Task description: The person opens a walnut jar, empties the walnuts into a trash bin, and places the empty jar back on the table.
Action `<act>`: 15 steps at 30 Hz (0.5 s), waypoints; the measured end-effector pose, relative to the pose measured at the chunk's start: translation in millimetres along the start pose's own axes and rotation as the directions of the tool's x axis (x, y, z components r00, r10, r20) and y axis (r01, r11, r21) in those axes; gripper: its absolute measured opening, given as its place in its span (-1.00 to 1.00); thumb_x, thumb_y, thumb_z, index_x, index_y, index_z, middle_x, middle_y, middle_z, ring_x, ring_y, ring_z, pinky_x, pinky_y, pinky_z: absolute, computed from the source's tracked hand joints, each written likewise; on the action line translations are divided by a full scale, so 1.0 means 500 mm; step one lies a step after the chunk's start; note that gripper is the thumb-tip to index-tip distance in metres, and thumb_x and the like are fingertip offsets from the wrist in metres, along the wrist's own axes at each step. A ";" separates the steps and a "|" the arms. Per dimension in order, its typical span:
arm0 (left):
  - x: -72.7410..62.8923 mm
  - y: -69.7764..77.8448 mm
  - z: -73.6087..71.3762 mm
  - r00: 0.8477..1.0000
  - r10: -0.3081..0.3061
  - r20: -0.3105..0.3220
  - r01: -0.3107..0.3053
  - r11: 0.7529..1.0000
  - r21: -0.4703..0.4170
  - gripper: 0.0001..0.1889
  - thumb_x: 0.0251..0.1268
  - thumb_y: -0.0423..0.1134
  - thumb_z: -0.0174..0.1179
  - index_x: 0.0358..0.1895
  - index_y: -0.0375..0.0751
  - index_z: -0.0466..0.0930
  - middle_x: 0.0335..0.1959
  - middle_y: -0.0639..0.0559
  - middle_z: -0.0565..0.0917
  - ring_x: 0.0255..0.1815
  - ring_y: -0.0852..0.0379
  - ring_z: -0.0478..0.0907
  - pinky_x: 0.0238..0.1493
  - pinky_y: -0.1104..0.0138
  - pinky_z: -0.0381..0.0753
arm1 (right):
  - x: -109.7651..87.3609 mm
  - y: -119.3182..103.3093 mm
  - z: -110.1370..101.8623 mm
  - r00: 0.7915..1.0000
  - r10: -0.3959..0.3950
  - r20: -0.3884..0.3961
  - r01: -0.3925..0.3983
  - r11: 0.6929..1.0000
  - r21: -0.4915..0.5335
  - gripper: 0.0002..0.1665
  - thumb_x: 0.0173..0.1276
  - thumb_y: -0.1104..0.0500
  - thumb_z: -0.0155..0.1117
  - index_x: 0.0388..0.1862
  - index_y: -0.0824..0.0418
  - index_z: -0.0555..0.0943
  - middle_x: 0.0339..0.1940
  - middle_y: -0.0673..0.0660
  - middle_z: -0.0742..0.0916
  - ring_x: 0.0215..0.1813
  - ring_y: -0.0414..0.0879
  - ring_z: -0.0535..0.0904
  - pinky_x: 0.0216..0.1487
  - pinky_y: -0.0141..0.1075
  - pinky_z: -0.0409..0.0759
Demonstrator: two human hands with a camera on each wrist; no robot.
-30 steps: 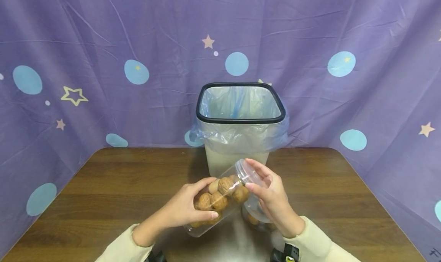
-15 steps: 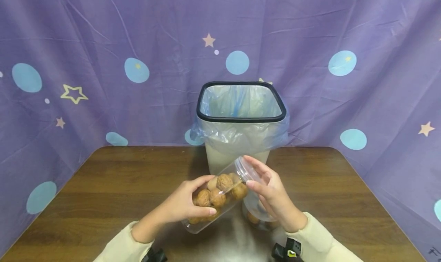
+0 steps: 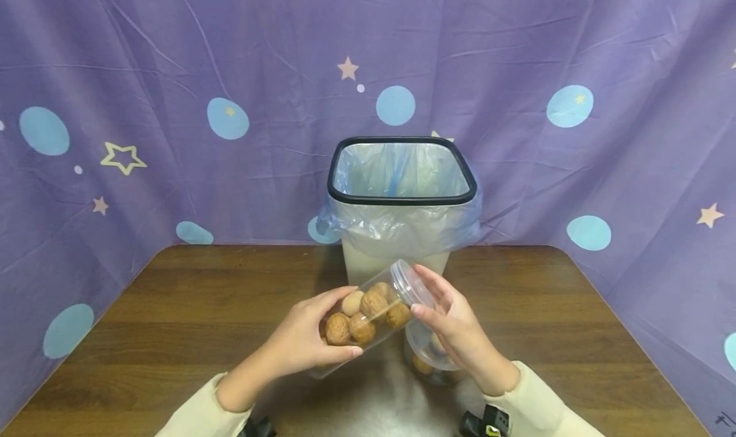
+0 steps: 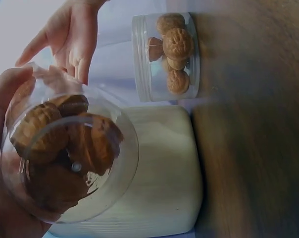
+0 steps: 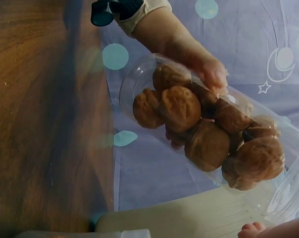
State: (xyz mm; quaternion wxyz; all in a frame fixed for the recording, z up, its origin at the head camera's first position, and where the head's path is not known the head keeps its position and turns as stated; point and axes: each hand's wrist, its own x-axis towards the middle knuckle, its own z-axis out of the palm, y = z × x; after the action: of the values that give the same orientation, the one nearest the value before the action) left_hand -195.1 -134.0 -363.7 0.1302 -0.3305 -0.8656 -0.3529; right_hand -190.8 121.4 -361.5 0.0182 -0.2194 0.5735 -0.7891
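Note:
A clear plastic jar [image 3: 384, 329] with several walnuts [image 3: 374, 301] in it is held tilted, its top end up toward the right. My left hand [image 3: 301, 335] grips the body, thumb on the near side and fingers going round behind. At the upper end, thumb and fingers of my right hand [image 3: 457, 319] pinch the jar's clear lid [image 3: 409, 285]. Through the wall in the right wrist view, the walnuts [image 5: 206, 144] lie along the jar's length. Below my right hand stands a second clear jar [image 4: 164, 57] with several walnuts and a lid, partly hidden in the head view.
Behind the hands a pale bin [image 3: 368, 268] with a black rim [image 3: 402, 200] and a bluish bag liner [image 3: 402, 226] stands on the brown wooden table [image 3: 218, 309]. A purple curtain [image 3: 276, 105] with stars and blue dots hangs at the back and sides.
The held jar and my left hand have risen slightly, so the jar lies a little flatter. Some walnuts have shifted inside it. My right hand stays at the lid.

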 end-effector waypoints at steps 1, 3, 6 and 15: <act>-0.001 0.001 0.000 1.000 0.007 -0.014 -0.006 1.000 0.030 -0.13 -0.26 0.08 0.50 0.26 -0.05 0.40 -0.02 0.11 0.63 -0.10 0.22 0.56 -0.11 0.29 0.61 | -0.002 -0.001 -0.001 1.000 0.006 -0.003 -0.006 1.000 -0.009 -0.08 0.16 0.25 0.31 0.37 0.56 0.07 0.34 0.41 0.32 0.21 -0.17 0.42 0.16 -0.42 0.45; -0.001 0.002 0.001 0.999 0.023 -0.041 -0.020 0.997 0.079 -0.12 -0.30 0.09 0.51 0.26 -0.05 0.41 -0.01 0.11 0.63 -0.08 0.22 0.56 -0.09 0.27 0.61 | -0.005 -0.004 -0.002 1.000 0.018 -0.009 -0.018 1.000 -0.017 -0.09 0.17 0.25 0.30 0.37 0.55 0.07 0.33 0.41 0.32 0.22 -0.18 0.42 0.17 -0.42 0.44; -0.001 0.000 0.002 0.997 0.044 -0.067 -0.036 0.992 0.122 -0.10 -0.34 0.11 0.52 0.24 -0.08 0.43 -0.01 0.11 0.63 -0.09 0.22 0.57 -0.10 0.26 0.61 | -0.009 -0.007 -0.003 0.999 0.039 -0.018 -0.039 0.999 -0.016 -0.11 0.18 0.25 0.29 0.37 0.54 0.08 0.30 0.37 0.36 0.22 -0.17 0.43 0.17 -0.41 0.45; -0.001 -0.006 0.009 0.993 0.082 -0.087 -0.063 0.978 0.197 -0.09 -0.36 0.14 0.52 0.23 -0.11 0.43 -0.08 0.12 0.63 -0.15 0.22 0.57 -0.18 0.28 0.61 | -0.016 0.000 0.008 0.985 0.149 -0.085 -0.151 0.988 -0.018 -0.14 0.15 0.27 0.24 0.36 0.52 0.11 0.32 0.43 0.34 0.25 -0.08 0.39 0.18 -0.45 0.43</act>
State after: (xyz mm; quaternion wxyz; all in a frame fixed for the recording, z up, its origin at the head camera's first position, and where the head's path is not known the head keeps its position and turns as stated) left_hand -196.5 -132.8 -368.7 0.2156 -0.3305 -0.8760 -0.2772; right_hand -181.9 120.0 -363.0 0.0509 -0.1425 0.5982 -0.7869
